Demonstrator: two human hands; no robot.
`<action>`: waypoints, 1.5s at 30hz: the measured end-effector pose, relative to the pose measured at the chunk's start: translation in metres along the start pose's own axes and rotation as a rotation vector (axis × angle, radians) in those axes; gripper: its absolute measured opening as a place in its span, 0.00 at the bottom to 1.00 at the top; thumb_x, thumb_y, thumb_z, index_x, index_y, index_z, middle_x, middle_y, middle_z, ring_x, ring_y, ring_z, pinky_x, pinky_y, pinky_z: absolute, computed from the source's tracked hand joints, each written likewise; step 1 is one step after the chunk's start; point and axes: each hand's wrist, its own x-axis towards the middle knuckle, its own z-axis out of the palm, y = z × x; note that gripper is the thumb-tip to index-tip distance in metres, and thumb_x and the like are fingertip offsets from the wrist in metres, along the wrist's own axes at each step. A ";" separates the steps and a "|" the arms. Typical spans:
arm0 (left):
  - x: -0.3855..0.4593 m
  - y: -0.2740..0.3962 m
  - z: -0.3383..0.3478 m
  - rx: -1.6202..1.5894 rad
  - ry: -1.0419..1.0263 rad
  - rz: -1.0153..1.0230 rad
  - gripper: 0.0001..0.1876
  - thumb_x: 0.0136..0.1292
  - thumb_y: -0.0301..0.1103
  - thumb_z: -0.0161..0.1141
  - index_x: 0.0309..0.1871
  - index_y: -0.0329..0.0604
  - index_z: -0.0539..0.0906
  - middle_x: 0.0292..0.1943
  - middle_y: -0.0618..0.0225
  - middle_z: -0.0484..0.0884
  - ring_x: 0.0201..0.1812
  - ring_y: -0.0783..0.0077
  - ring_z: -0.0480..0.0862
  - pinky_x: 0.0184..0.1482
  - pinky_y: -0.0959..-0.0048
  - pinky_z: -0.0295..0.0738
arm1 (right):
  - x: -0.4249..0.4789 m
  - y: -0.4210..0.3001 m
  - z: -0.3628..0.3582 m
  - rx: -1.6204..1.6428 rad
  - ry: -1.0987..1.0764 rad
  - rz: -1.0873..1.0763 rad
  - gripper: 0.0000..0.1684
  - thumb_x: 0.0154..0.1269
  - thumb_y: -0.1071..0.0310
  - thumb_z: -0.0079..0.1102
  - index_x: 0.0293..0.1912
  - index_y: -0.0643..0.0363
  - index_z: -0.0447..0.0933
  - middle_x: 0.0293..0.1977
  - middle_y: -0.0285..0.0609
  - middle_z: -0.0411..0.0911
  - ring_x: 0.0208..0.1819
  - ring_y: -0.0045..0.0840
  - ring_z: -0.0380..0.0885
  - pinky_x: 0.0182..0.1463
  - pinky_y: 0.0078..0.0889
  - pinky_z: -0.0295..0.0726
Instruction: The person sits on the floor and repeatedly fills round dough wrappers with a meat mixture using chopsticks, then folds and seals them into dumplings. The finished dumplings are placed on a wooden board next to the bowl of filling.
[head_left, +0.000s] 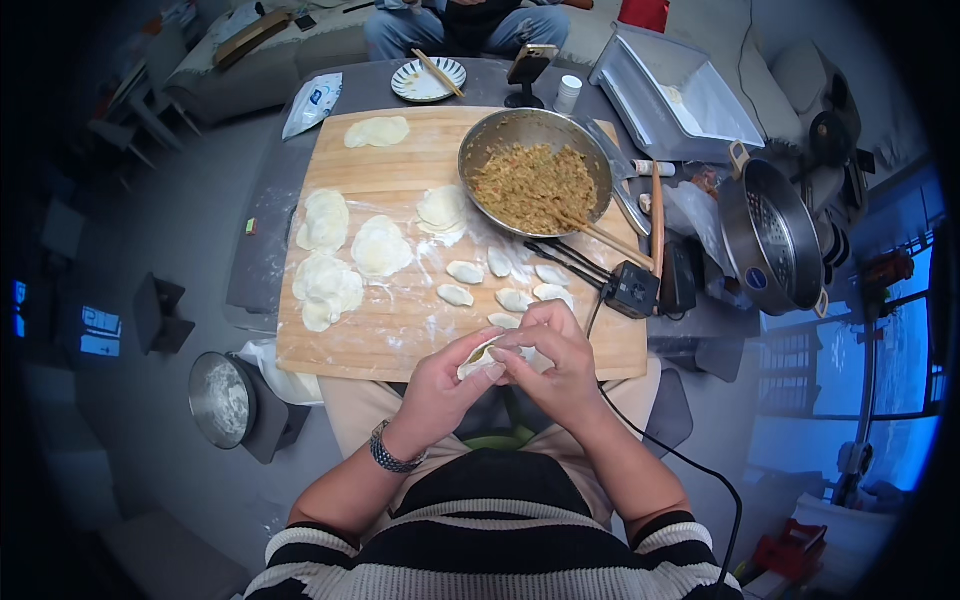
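Both hands hold one partly folded dumpling (480, 360) over the near edge of the wooden board (390, 337); green-brown filling shows in its gap. My left hand (450, 382) cups it from the left. The fingertips of my right hand (551, 360) pinch its wrapper from the right. Just beyond them lie several folded dumplings (514, 300) on the floured wood. Round dough wrappers lie in overlapping piles (327, 291) at the left, with another stack (442, 211) near the middle. A steel bowl of minced filling (536, 180) stands at the board's far right, with chopsticks (615, 244) in it.
A black boxy device (634, 289) with a cable and a wooden rolling pin (658, 225) lie at the right edge. Beyond are a steamer pot (772, 232), a plastic bin (675, 97), a plate (427, 79) and a phone on a stand (531, 67). A person (465, 30) sits opposite.
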 end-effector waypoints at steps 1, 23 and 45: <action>-0.001 0.001 0.000 0.014 0.003 0.012 0.22 0.65 0.24 0.54 0.61 0.29 0.67 0.51 0.60 0.77 0.49 0.75 0.78 0.51 0.77 0.75 | 0.000 -0.001 -0.001 -0.004 -0.006 -0.007 0.10 0.48 0.76 0.68 0.34 0.60 0.79 0.32 0.44 0.71 0.35 0.32 0.72 0.38 0.28 0.72; -0.006 -0.002 -0.004 0.032 0.044 0.019 0.21 0.61 0.23 0.60 0.57 0.28 0.72 0.45 0.59 0.81 0.43 0.77 0.81 0.46 0.79 0.78 | 0.009 -0.003 -0.016 0.026 -0.275 -0.139 0.09 0.53 0.77 0.61 0.38 0.60 0.79 0.35 0.43 0.73 0.38 0.39 0.74 0.48 0.36 0.71; -0.008 -0.013 0.009 -0.358 -0.098 0.220 0.21 0.63 0.43 0.61 0.47 0.29 0.76 0.27 0.65 0.79 0.25 0.77 0.77 0.28 0.80 0.72 | -0.007 -0.018 0.012 0.680 -0.222 0.170 0.22 0.72 0.59 0.40 0.51 0.67 0.73 0.51 0.48 0.73 0.27 0.16 0.73 0.28 0.13 0.72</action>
